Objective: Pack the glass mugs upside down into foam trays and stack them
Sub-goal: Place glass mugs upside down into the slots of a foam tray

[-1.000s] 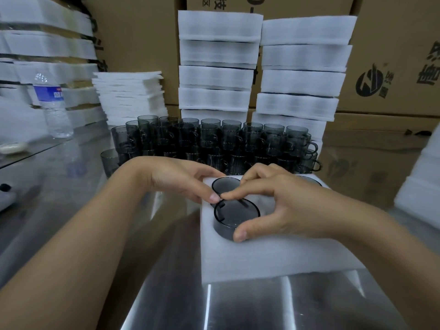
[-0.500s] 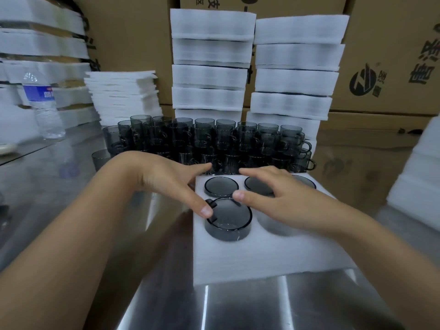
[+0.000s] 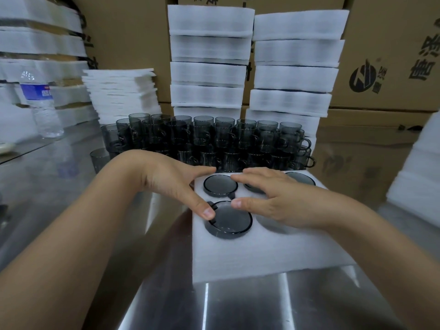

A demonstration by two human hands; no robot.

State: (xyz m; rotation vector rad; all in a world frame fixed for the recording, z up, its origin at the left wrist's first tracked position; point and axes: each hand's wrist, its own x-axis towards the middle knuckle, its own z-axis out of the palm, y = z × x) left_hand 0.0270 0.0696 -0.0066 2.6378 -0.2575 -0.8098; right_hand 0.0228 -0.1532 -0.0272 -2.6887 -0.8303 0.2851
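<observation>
1. Glass mugs (image 3: 220,185) of smoky grey sit upside down in the foam tray (image 3: 262,253), which lies on the metal table (image 3: 238,306) near us. We count three along its far row and one, the near-left mug (image 3: 232,221), in front.
2. Our left hand (image 3: 171,177) is spread with straight fingers. Its thumb tip touches the near-left mug's left edge by the handle, and its forefinger lies at the tray's far-left corner.
3. Our right hand (image 3: 273,198) lies flat and relaxed, gripping nothing. Its fingers are over the middle mug of the far row, and its thumb tip is on the near-left mug's base.
4. Beyond the tray stands a crowd of upright mugs (image 3: 214,141), packed close together.
5. Behind them rise two stacks of packed trays (image 3: 209,55). A pile of foam sheets (image 3: 121,94) stands to their left, a water bottle (image 3: 40,103) far left, and cardboard boxes (image 3: 381,55) at the back.
</observation>
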